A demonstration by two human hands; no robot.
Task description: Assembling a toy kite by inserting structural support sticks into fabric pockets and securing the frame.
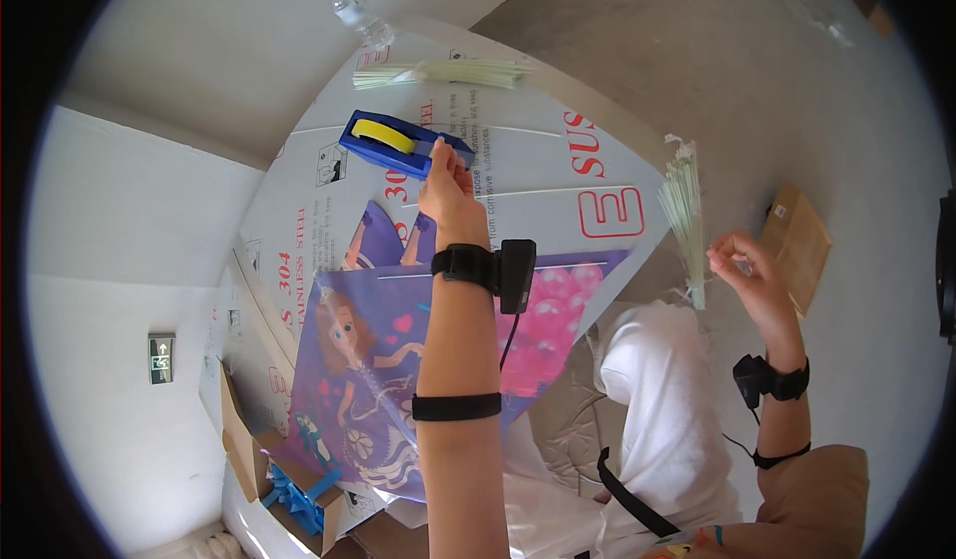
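Note:
My left hand [453,193] reaches over the board to the cutting end of a blue tape dispenser [428,164] with a yellow core. Its fingers are pinched together there; whatever is between them is too small to make out. Below my left forearm lies a purple printed plastic sheet [339,390] with a cartoon princess and pink balloons. One pale thin stick [588,263] runs along its upper edge. Out to the right, my right hand [749,272] is raised with thumb and fingertips together, beside a bundle of pale thin sticks [681,206]. I cannot tell what it pinches.
The large printed board [538,166] serves as a work surface. At its far edge are another stick bundle [438,73] and a clear bottle [360,16]. A brown cardboard piece [797,245] lies right; an open box with blue items [299,499] stands lower left.

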